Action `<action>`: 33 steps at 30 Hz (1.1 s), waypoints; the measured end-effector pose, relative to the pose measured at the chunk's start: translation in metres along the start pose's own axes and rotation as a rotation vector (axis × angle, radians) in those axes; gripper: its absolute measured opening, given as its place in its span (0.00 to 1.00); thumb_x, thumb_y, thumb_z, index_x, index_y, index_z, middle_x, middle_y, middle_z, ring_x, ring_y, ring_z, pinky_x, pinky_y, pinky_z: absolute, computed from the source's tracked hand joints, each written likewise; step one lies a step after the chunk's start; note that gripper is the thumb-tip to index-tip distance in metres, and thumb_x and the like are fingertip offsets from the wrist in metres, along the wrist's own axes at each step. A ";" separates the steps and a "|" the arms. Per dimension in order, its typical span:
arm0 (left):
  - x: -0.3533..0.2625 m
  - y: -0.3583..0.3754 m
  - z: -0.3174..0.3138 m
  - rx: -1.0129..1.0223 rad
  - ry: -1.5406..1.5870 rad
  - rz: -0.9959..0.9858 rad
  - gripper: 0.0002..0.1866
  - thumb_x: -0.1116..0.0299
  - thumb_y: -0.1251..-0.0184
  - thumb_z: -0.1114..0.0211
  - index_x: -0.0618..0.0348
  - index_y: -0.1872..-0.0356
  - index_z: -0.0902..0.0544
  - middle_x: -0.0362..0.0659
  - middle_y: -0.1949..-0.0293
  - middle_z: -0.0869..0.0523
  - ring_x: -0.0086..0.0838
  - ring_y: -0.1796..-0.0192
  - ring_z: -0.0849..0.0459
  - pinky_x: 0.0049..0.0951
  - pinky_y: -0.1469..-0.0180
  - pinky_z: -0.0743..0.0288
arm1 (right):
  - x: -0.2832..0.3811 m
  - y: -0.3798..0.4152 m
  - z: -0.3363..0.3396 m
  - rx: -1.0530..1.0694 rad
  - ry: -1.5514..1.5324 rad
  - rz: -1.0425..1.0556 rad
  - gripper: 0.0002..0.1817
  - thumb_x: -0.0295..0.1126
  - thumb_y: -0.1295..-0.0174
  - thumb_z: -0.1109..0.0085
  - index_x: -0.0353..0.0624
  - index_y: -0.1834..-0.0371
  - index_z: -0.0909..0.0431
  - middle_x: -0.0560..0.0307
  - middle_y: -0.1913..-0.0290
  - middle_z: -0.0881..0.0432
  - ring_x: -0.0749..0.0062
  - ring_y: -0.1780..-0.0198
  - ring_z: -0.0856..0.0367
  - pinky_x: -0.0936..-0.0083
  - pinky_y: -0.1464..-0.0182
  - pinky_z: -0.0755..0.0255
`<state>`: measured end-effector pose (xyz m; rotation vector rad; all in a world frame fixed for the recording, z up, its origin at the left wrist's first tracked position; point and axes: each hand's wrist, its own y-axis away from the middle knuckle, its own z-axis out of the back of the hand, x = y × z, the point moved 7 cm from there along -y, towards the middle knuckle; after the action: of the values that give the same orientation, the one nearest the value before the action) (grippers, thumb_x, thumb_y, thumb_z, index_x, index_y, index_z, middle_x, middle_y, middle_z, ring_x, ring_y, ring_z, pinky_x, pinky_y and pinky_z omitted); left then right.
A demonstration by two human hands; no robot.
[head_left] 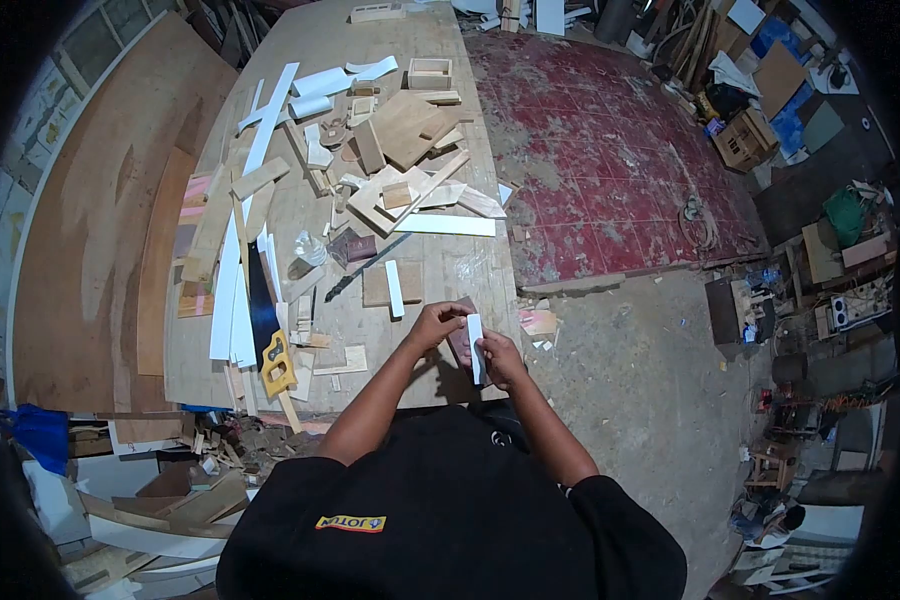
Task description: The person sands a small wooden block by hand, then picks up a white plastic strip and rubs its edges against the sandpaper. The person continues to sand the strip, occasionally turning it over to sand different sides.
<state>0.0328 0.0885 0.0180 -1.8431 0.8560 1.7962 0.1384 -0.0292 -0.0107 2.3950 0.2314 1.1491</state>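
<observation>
A short white strip [475, 348] stands almost lengthwise to my view over the near right edge of the table. My left hand [438, 324] pinches near its far end. My right hand [501, 360] is closed around the strip's right side, lower down. A dark brown piece, perhaps sandpaper [458, 343], shows beside and under the strip; its exact contact with my fingers is hidden. Another white strip [396, 289] lies on a thin square wooden board [375, 284] to the left of my hands.
On the wooden table [440, 270], a yellow-handled handsaw [276, 362] lies left, by long white strips [232, 290]. A dark narrow tool [365, 270] and a reddish-brown sheet [353, 248] lie mid-table. Wood offcuts [405, 130] are piled farther back. Red flooring [590, 150] is to the right.
</observation>
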 end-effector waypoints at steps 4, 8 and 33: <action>-0.001 0.001 0.002 0.001 -0.079 -0.019 0.13 0.72 0.38 0.32 0.64 0.53 0.15 0.40 0.61 0.12 0.19 0.62 0.17 0.23 0.57 0.23 | 0.004 0.007 -0.006 -0.009 -0.001 -0.017 0.23 0.25 0.31 0.54 0.34 0.32 0.34 0.47 0.55 0.19 0.63 0.61 0.18 0.62 0.55 0.16; -0.003 0.000 0.005 -0.025 -0.172 -0.020 0.12 0.72 0.39 0.31 0.62 0.55 0.16 0.40 0.63 0.13 0.18 0.61 0.18 0.23 0.56 0.23 | 0.003 0.007 -0.006 -0.011 -0.042 -0.029 0.23 0.25 0.32 0.53 0.34 0.32 0.34 0.47 0.53 0.20 0.63 0.58 0.18 0.60 0.53 0.16; 0.003 0.001 0.003 -0.022 -0.127 0.042 0.13 0.69 0.34 0.36 0.63 0.52 0.15 0.39 0.65 0.13 0.19 0.62 0.17 0.23 0.58 0.23 | -0.002 -0.008 0.003 -0.081 0.169 0.085 0.25 0.27 0.35 0.40 0.35 0.35 0.29 0.53 0.53 0.18 0.72 0.54 0.19 0.74 0.53 0.21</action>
<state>0.0301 0.0891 0.0154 -1.7146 0.8359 1.9330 0.1395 -0.0243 -0.0174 2.2584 0.1358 1.3745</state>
